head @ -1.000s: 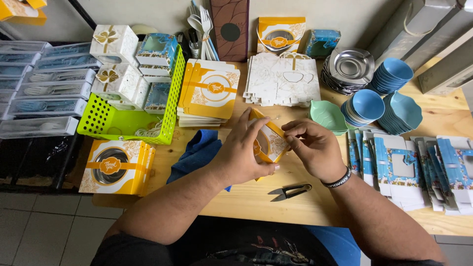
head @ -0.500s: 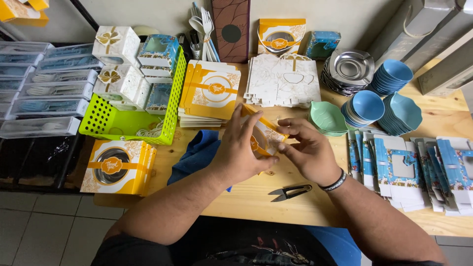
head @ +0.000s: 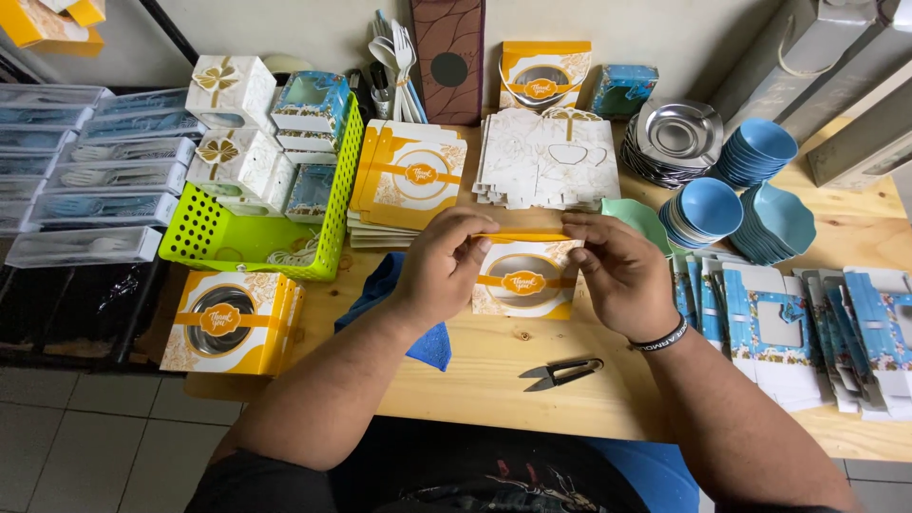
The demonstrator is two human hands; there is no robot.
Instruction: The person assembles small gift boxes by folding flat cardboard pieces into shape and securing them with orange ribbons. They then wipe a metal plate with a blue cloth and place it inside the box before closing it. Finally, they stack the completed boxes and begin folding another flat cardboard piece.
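Note:
A small yellow and white gift box (head: pixel 524 277) with a round clear window stands upright on the wooden table (head: pixel 494 370) between both hands. My left hand (head: pixel 442 266) grips its left side, fingers pinching the top edge. My right hand (head: pixel 617 271), a black band at its wrist, holds the right side with fingertips on the same top edge. Small black thread snips (head: pixel 562 371) lie on the table just in front of the box.
A stack of flat yellow box blanks (head: pixel 407 180) and white blanks (head: pixel 546 161) lie behind. A green basket (head: pixel 249 237) holds small boxes at left, with a finished yellow box (head: pixel 228 321) near the edge. Blue bowls (head: pixel 731 204), metal plates (head: pixel 676 138) and blue blanks (head: pixel 807 323) crowd the right.
The box was tilted and turned in my hands above the table; now it stands upright facing me, with both hands pressing along its top edge.

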